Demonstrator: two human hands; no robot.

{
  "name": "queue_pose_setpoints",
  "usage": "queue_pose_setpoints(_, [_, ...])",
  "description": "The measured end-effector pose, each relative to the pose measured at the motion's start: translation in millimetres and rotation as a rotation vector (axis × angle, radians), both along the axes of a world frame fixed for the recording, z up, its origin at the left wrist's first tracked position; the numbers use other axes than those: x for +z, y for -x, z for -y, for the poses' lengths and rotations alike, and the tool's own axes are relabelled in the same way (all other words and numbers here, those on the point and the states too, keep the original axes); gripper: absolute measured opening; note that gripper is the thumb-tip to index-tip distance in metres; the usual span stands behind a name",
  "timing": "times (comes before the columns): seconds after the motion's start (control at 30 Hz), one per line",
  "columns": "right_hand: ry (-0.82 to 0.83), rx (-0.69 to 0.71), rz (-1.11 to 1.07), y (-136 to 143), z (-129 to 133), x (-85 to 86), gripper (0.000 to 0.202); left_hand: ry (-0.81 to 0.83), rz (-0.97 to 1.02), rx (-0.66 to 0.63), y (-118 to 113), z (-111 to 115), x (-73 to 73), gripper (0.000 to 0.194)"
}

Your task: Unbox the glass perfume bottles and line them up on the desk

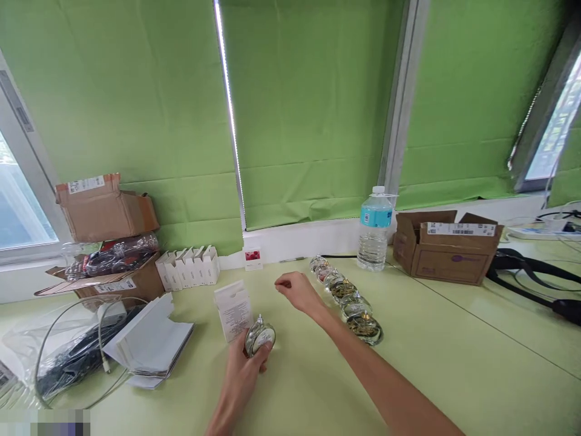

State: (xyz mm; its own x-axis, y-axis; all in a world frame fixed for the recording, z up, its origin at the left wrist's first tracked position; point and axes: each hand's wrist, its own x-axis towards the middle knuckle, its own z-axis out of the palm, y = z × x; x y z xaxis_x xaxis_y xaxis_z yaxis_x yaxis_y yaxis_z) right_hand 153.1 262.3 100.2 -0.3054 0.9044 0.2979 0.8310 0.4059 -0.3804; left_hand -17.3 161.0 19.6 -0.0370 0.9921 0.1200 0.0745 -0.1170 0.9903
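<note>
A round glass perfume bottle (260,336), with a label on its side and a small nozzle on top, is in my left hand (247,362). My fingers and thumb wrap around it from below. Just behind it stands an upright white carton (233,310) with printed text. My right hand (297,290) hovers over the table with its fingers curled together; whether anything small is pinched there does not show. To the right of that hand runs a row of similar round glass bottles (356,307), partly hidden by my wrist.
White small boxes (188,268) stand at the back left beside stacked cardboard boxes (102,212). Flat white cartons (152,345) and a plastic-wrapped bundle (72,357) lie at left. A water jug (373,233), an opened cardboard box (447,254) and black straps (535,278) occupy the right.
</note>
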Motion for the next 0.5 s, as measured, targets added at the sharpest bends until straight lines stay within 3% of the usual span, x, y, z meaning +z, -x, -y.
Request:
queue_pose_setpoints(0.17, [0.085, 0.355, -0.353, 23.3, 32.6, 15.7, 0.025, 0.009, -0.013, -0.014, 0.1, -1.1, 1.3, 0.029])
queue_pose_setpoints(0.5, [0.075, 0.438, -0.263, 28.5, 48.0, 17.5, 0.023, -0.021, -0.067, -0.016, 2.8, -3.0, -0.7, 0.029])
